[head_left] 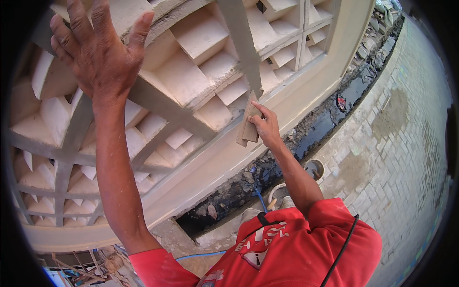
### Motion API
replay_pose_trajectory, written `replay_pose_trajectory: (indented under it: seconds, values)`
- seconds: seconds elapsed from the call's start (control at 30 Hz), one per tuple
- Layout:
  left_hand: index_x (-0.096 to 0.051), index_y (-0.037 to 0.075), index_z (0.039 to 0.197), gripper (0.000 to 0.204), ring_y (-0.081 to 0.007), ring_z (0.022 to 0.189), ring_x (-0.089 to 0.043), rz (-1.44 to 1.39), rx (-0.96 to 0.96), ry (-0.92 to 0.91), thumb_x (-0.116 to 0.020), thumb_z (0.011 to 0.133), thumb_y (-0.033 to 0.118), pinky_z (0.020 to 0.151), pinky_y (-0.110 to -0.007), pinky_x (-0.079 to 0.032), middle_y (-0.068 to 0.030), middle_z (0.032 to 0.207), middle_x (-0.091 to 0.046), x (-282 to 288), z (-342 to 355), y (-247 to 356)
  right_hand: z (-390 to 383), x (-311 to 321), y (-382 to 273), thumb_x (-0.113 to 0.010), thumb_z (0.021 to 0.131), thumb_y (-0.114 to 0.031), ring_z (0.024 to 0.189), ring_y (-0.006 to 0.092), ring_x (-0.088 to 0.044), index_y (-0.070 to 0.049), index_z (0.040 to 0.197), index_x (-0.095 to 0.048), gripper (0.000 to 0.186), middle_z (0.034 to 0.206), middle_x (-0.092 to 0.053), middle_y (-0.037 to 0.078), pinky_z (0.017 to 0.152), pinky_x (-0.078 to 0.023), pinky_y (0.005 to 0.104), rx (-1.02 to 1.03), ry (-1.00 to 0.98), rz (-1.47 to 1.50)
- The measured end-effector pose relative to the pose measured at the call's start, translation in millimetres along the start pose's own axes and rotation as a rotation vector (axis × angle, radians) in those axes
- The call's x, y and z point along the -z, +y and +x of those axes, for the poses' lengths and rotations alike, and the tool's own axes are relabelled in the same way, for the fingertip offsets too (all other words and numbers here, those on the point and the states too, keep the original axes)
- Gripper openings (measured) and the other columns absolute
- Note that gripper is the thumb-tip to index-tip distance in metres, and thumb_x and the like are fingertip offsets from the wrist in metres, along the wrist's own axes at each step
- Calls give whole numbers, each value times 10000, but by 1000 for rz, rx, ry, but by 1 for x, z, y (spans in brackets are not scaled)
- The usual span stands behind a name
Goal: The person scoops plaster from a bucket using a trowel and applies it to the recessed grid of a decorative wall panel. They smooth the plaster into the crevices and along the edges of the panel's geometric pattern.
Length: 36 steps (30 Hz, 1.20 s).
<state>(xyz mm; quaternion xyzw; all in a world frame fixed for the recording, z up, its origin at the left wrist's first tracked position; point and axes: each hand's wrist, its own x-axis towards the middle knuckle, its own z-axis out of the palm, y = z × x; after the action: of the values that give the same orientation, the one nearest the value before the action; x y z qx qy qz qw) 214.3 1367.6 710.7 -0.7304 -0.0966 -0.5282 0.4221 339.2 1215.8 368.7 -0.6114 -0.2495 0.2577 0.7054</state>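
Observation:
In front of me rises a wall of pale openwork blocks [198, 38] with grey mortar strips [241, 38] between them. High on its left, my left hand [103, 57] is raised with fingers spread, holding nothing; its palm faces the blocks, and I cannot tell how firmly it touches. My right hand [267, 125] grips a small wooden float [248, 122], a flat board with a block handle. The float lies at the foot of a mortar strip, by the smooth cream ledge [191, 184] along the wall's base. Its working face is hidden.
A ditch with dark water [311, 143] and rubble runs along the wall's base. Beside it stand a round bucket [314, 170] and a second container [278, 193] near my feet. A blue hose [260, 200] crosses there. Brick paving [406, 143] stretches right; wood scraps [79, 268] lie lower left.

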Motion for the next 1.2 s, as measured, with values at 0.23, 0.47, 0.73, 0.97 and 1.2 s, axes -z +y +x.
replay_pose_trajectory:
  seconds: [0.23,0.47,0.73,0.97,1.2]
  values:
    - [-285,181,1464,793,-384,1410,-115,221,-39,21,-463,835,629,1138,-533,-96,-134,1527,-210,-7,-4,-12,-3,21,-4,-605,714,-119,903,196,-606,28,1257,-559,564,1055,-641,198,801,-490,305,-66,40,133]
    - [-324,266,1448,808,-452,1351,-212,-9,5,-2,-414,813,758,1104,-566,-154,-121,1483,-292,-1,-1,1,-6,7,2,-603,731,-121,897,183,-594,34,1245,-565,538,1073,-622,182,789,-487,296,-8,-62,-49]
    - [-279,141,1469,772,-325,1446,-68,401,-111,92,-456,853,571,1153,-517,-76,-129,1551,-178,-17,-7,-23,7,7,-13,-592,766,-72,826,106,-549,28,1285,-535,531,924,-615,88,733,-472,241,6,97,100]
    - [-321,287,1448,798,-441,1359,-205,7,-7,-11,-398,814,764,1110,-561,-144,-112,1484,-290,1,-2,-2,-15,3,-5,-602,730,-124,987,247,-606,59,1258,-539,563,1128,-620,244,880,-469,331,-34,-9,3]
    - [-320,291,1448,787,-438,1355,-214,9,-7,-15,-388,821,762,1110,-554,-148,-118,1478,-303,0,1,1,-1,-10,-15,-598,745,-154,1014,246,-605,63,1263,-531,565,1152,-610,255,896,-466,322,38,82,-7]
